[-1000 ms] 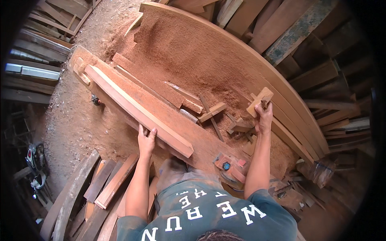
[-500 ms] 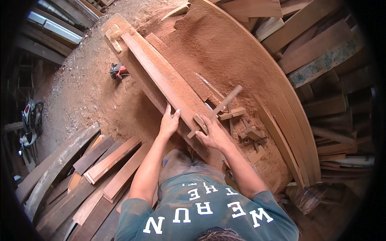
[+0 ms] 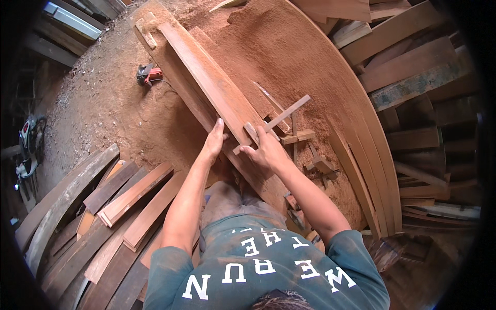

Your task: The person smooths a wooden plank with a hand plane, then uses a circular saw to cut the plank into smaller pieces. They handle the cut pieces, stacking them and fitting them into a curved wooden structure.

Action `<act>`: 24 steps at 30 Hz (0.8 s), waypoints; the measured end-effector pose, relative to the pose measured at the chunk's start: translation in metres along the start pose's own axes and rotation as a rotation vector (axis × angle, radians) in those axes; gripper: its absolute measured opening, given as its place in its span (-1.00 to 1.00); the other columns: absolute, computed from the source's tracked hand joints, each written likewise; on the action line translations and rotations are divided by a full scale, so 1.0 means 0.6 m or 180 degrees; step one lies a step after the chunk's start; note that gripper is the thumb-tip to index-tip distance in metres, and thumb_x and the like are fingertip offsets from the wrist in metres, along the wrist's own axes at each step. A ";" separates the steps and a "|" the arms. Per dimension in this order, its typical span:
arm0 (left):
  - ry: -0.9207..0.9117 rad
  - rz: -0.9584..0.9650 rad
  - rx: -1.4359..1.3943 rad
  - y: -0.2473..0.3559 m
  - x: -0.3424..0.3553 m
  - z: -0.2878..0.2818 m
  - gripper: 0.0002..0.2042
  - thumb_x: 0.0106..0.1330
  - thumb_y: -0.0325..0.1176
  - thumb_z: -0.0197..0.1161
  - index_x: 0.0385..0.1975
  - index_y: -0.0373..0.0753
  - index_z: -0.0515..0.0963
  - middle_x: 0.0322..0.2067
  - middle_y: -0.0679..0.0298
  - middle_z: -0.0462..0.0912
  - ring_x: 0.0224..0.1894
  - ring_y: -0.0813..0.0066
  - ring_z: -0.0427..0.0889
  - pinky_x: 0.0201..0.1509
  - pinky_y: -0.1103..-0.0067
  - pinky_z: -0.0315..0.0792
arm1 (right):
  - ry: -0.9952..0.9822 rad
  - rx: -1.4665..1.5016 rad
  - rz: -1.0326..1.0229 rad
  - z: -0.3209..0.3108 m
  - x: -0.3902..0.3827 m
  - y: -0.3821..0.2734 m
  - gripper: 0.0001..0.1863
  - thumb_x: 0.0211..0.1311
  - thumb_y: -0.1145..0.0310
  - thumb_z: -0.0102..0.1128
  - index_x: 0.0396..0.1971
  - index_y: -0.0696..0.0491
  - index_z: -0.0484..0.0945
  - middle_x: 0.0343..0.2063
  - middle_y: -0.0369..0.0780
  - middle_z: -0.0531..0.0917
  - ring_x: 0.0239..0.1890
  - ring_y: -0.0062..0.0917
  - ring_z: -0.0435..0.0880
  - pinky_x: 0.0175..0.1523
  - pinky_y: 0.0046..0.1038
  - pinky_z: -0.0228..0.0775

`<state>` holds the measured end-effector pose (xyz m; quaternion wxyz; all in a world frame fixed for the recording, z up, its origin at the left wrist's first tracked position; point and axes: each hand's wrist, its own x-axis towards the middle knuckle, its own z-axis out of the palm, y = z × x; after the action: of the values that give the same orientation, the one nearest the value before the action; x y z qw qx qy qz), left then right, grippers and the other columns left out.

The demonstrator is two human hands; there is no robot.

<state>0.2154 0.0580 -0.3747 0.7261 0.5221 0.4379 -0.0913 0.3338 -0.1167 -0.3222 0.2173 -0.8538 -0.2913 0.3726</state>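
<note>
A long reddish board (image 3: 206,85) lies lengthwise on a thick wooden beam (image 3: 178,85), pointing away to the far left. My left hand (image 3: 213,142) is at the board's left edge near its close end, closed on that edge; some of its fingers are hidden. In my right hand (image 3: 267,151) is a wooden marking gauge (image 3: 289,112), a small block on a thin square stem. The block rests against the board's right side, and the stem crosses the board at a slant. Just right of this hand lies another cross-shaped wooden gauge (image 3: 298,137).
More small wooden tools (image 3: 323,164) lie on sawdust to the right. A wood block (image 3: 146,26) is fixed at the beam's far end. A red power tool (image 3: 150,76) sits on the ground. Stacked planks (image 3: 137,194) stand at lower left, more boards (image 3: 413,67) at right.
My right hand has slid the gauge a little away along the board, up and left in the picture. My left hand has shifted slightly too, and the whole view has moved a little.
</note>
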 end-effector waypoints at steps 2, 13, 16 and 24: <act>-0.0107 -0.0100 0.0040 0.003 0.002 -0.011 0.10 0.36 0.59 -0.30 0.60 -0.27 -0.18 0.42 -0.44 0.18 0.52 -0.34 0.09 0.58 0.01 -0.06 | 0.0158 0.0007 -0.0085 0.001 -0.011 0.004 -0.25 0.24 -0.14 0.36 0.21 0.07 0.36 -0.08 0.25 0.62 0.03 0.17 0.63 0.13 -0.01 0.50; -0.0282 -0.0242 0.0108 -0.027 0.007 -0.013 0.14 0.30 0.65 -0.36 0.61 -0.21 -0.32 0.46 -0.45 0.05 0.54 -0.35 0.01 0.58 0.03 -0.07 | 0.0206 -0.0057 -0.0026 0.030 -0.106 0.070 -0.54 0.54 0.03 -0.03 0.21 0.03 0.37 -0.28 0.25 0.65 -0.15 0.22 0.66 0.00 0.16 0.48; -0.0390 -0.0470 -0.0027 -0.025 0.019 -0.028 0.05 0.31 0.64 -0.37 0.62 0.04 -0.40 0.49 -0.31 0.09 0.54 -0.30 0.08 0.56 0.00 -0.04 | 0.0263 -0.0028 -0.0148 0.022 0.024 -0.010 -0.58 0.55 0.09 -0.05 0.04 0.19 0.34 -0.32 0.26 0.65 -0.16 0.26 0.63 0.00 0.14 0.44; 0.0100 0.0105 -0.0012 0.042 0.055 -0.084 -0.17 0.50 0.45 -0.38 0.63 0.09 -0.13 0.58 -0.05 0.02 0.54 -0.05 0.16 0.53 0.06 0.05 | 0.0231 0.0133 -0.0469 0.029 -0.015 0.045 -0.56 0.57 0.07 -0.13 0.16 0.12 0.33 -0.25 0.29 0.64 -0.12 0.26 0.62 0.01 0.12 0.44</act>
<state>0.2228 0.1222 -0.3856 0.7215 0.5292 0.4408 -0.0703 0.3249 -0.1401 -0.3444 0.2723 -0.8383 -0.3374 0.3304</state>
